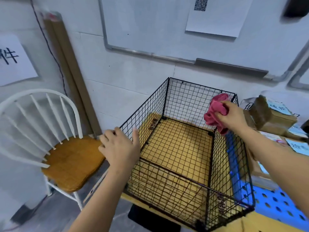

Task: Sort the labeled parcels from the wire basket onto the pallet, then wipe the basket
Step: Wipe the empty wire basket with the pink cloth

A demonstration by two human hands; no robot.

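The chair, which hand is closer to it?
Left. The left hand is at the basket's rim right beside the chair; the right hand holds a cloth across the basket.

Parcel-sorting room, labeled parcels, blue pallet, wall whiteboard

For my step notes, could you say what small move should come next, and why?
Probably wipe the red cloth in the right hand along the wire basket's right rim: the basket is empty, the cloth is at that rim, the left hand steadies it.
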